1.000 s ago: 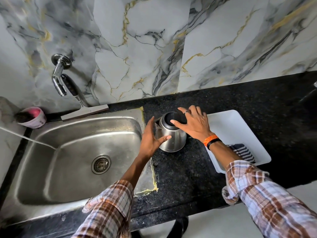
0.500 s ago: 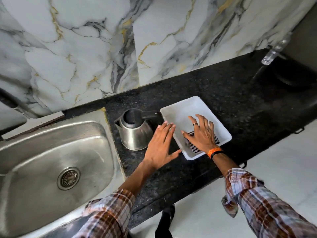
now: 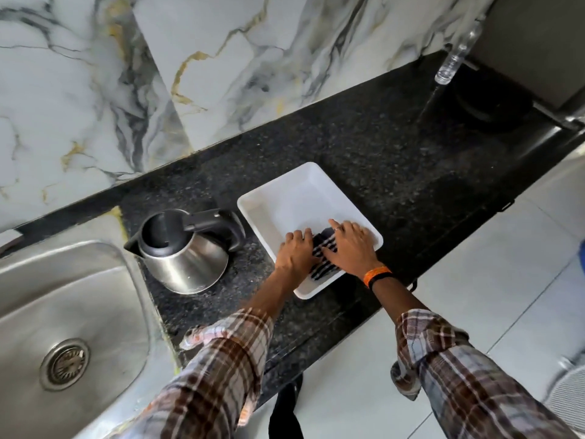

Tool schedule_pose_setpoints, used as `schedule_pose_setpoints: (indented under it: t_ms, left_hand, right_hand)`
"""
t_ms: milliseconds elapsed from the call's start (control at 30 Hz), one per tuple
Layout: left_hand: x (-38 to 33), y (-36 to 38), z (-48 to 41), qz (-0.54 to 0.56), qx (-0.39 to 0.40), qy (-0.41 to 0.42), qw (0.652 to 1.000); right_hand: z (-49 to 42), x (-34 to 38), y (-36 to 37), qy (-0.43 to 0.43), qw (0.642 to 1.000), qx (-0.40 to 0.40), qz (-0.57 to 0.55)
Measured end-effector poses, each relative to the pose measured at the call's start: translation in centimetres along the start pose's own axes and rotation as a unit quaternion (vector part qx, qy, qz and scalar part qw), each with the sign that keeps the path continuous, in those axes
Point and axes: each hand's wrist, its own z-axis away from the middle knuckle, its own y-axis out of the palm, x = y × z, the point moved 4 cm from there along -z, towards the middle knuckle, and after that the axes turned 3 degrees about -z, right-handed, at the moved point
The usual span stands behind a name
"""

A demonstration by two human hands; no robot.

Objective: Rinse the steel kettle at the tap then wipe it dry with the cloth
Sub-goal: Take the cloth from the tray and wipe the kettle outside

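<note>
The black counter (image 3: 364, 147) carries the steel kettle (image 3: 185, 251), upright just beside a white tray (image 3: 285, 198) holding the striped cloth (image 3: 323, 251). Left hand (image 3: 296, 251) and right hand (image 3: 348, 245) press flat on it, fingers (image 3: 335, 224) loosely spread, gripping nothing.

A second ago both hands were on the kettle (image 3: 185, 253); now neither touches it, and it stands alone on the counter just left of the tray (image 3: 286, 198). The left hand (image 3: 296, 253) has crossed from beside the tray into it, joining the right hand (image 3: 348, 248). Both now press flat on the striped cloth (image 3: 323, 261) in the tray's near end.
</note>
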Motion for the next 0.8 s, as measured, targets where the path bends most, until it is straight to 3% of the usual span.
schedule_pose_setpoints:
  t_ms: [133,300,400,533,700,800]
  left_hand:
    - [0.4,-0.7,-0.3,0.099,-0.038,-0.019,0.994]
    - [2.7,-3.7,2.4,0.257,-0.118,-0.020,0.959]
    - [5.1,-5.7,5.9,0.295,-0.173,0.016,0.940]
    - [8.8,-7.6,11.1,0.336,-0.235,0.035,0.911]
    - [13.2,-8.7,17.8,0.363,-0.288,-0.001,0.886]
    - [15.3,-8.5,22.1,0.273,-0.380,-0.037,0.883]
  right_hand:
    - [-0.7,-0.2,-0.2,0.037,0.985,0.027,-0.167]
    - [-0.1,1.3,-2.1,0.056,0.940,-0.014,-0.335]
    - [1.0,4.1,-3.1,0.052,0.897,0.022,-0.438]
    - [2.3,10.1,-4.4,-0.018,0.879,0.067,-0.472]
    - [4.1,17.3,-5.1,-0.077,0.859,0.105,-0.496]
    - [5.3,21.8,-4.9,-0.102,0.832,0.136,-0.528]
